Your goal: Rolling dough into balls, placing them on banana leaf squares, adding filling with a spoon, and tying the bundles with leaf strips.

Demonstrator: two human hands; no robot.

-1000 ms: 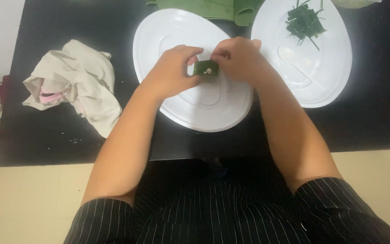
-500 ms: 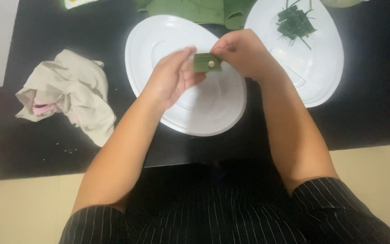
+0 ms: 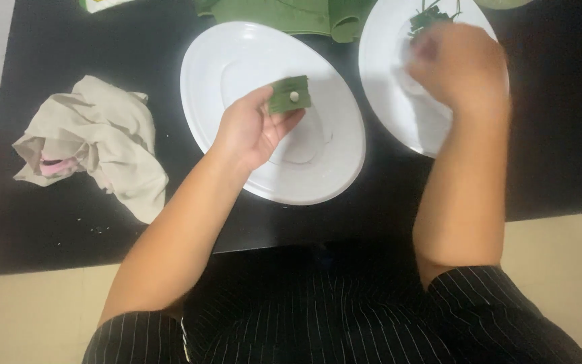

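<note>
Holding a small folded green leaf parcel [image 3: 289,94] in my left hand [image 3: 254,128], I pinch it between thumb and fingertips above the near white plate [image 3: 237,61]. A pale round bit sits on the parcel's upper face. The parcel is raised off the plate, not touching it.

My right hand [image 3: 456,64] is over the far white plate [image 3: 385,101], blurred, close to a small heap of thin green strips [image 3: 432,13] at that plate's top edge. I cannot tell whether its fingers are curled around anything or loose.

Larger green leaves [image 3: 284,15] lie at the back of the black tabletop [image 3: 75,222], between the two plates. A crumpled pale cloth [image 3: 95,145] lies well to the left.

As I judge it, doing this well means keeping the left pinch firm yet gentle, so the fold does not spring apart, and keeping the parcel level so the pale bit stays put. The right hand should pick one strip cleanly without dragging the heap.
</note>
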